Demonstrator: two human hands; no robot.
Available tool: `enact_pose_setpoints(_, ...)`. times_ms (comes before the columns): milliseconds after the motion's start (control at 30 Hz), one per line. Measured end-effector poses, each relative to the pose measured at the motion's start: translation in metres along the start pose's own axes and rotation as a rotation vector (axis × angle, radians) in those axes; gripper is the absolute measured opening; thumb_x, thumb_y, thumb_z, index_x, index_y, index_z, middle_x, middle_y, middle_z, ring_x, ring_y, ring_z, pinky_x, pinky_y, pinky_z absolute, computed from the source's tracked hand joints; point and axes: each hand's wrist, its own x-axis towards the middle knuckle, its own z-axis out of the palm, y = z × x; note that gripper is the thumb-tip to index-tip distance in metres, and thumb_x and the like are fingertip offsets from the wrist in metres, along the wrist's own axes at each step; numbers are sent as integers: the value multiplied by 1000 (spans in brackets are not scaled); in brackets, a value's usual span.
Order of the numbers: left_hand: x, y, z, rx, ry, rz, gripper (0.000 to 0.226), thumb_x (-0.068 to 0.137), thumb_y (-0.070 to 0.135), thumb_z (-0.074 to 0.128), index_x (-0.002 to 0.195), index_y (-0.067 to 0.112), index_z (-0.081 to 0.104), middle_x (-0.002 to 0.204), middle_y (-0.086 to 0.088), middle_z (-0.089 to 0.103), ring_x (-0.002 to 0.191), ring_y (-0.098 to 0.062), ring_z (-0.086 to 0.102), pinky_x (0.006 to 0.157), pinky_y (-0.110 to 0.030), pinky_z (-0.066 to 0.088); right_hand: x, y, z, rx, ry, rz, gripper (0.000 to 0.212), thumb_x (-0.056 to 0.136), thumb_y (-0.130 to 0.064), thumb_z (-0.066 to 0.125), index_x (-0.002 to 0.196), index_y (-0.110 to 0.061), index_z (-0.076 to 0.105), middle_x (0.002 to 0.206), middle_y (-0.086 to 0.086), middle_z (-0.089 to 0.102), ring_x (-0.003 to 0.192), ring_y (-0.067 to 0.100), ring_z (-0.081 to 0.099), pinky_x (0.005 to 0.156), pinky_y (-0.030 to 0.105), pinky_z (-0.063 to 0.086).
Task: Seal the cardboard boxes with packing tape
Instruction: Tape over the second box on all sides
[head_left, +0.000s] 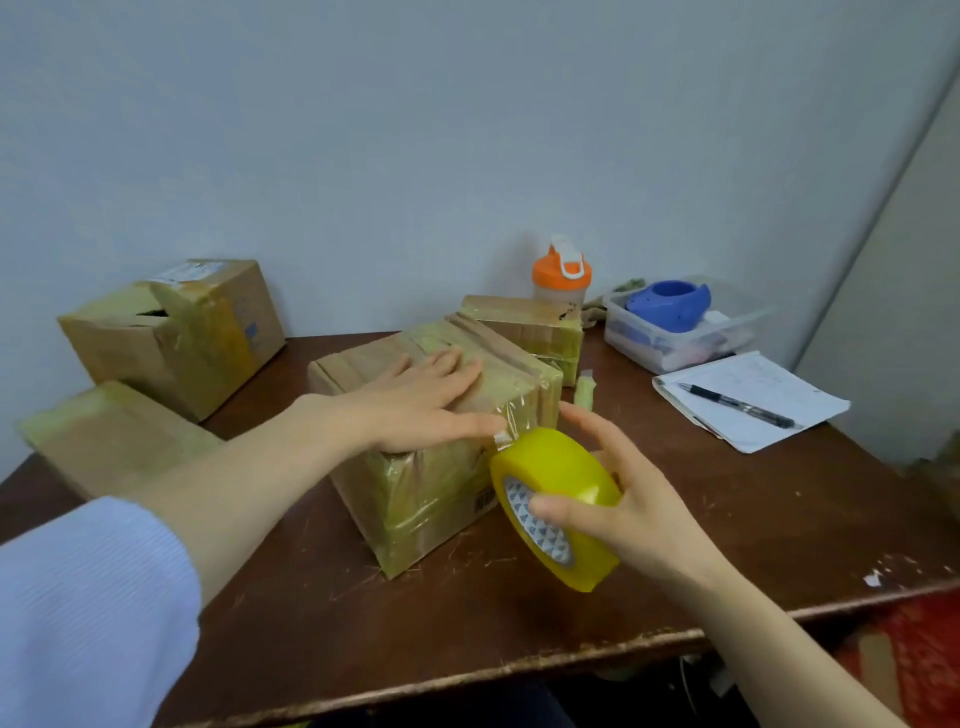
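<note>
One tape roll (557, 467) (beside box (415, 499) corner).

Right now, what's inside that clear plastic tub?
A blue rounded plastic object sits on top in the tub; blurred items lie beneath it, too covered to identify.

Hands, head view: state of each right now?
Left hand: open, pressed flat on the centre box.
Right hand: grips the yellow tape roll.

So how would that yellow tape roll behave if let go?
Likely rolls on edge: the tape roll is round, held tilted by the right hand. Probably rigid, given its thick wound band. Its strip runs to the box under the left hand, so it may be tethered.
</note>
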Motion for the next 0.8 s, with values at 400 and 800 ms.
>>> enact_pose_setpoints(400, 29, 7, -11, 57, 70, -302, 116, 69, 87, 6, 150, 5, -6, 158, -13, -8, 146, -24, -6, 116, -38, -4, -6, 24, 9, -36, 57, -205, 62, 77, -23, 78, 120, -58, 49, 121, -39, 51, 108, -11, 54, 78, 9, 47)
enact_pose_setpoints(800, -16, 29, 7, 214, 133, -158, 80, 93, 62, 16, 150, 7, 4, 158, -15, 6, 146, -26, 9, 117, -38, 11, 4, 18, 8, 26, 28, -151, 62, 75, -19, 78, 113, -61, 52, 111, -37, 57, 102, -8, 58, 76, 16, 52)
